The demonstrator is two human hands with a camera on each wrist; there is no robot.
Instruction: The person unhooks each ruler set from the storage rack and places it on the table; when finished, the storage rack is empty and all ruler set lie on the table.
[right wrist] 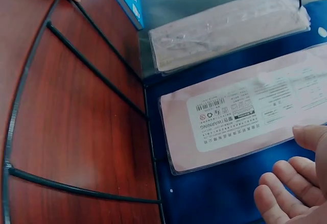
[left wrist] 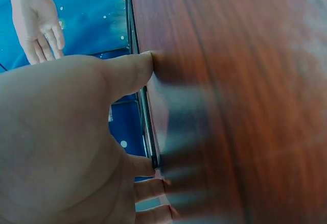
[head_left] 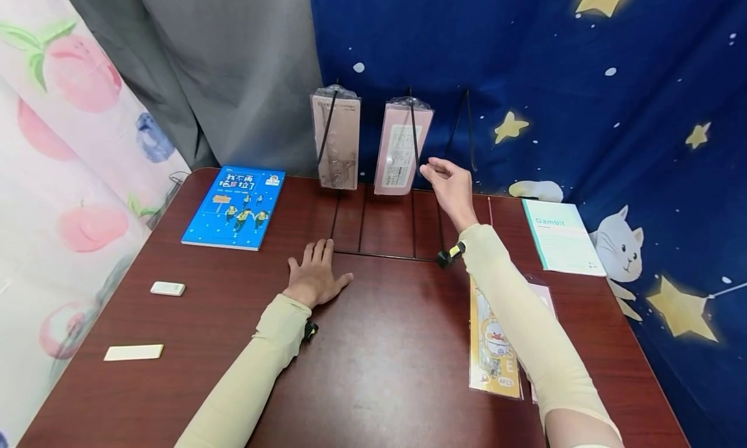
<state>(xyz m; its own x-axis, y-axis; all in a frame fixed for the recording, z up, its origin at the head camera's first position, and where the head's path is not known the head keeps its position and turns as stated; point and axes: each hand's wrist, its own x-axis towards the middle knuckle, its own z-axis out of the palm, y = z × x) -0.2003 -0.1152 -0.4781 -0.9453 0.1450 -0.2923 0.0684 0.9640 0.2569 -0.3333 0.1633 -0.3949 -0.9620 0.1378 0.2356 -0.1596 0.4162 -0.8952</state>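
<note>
My left hand point(head_left: 315, 276) rests palm down on the table with its fingers spread, the fingertips by the black wire rack's front bar point(head_left: 385, 255). Two flat packs in clear plastic hang from the rack's hooks: a beige-pink pack point(head_left: 344, 133) on the left and a pink pack with a white label point(head_left: 403, 146) in the middle. Beside the pink pack's lower right edge is my right hand point(head_left: 452, 185), its fingers loosely bent and holding nothing. In the right wrist view the thumb point(right wrist: 309, 136) lies close to that pack's edge; whether it touches cannot be told.
A bare hook point(head_left: 467, 127) stands at the rack's right. A yellow pack point(head_left: 487, 364) lies partly under my right forearm, another pack behind it. A blue book point(head_left: 236, 208), a white eraser-like block point(head_left: 167, 288), a pale strip point(head_left: 134, 352) and a Gambit notebook point(head_left: 565, 237) lie around the table.
</note>
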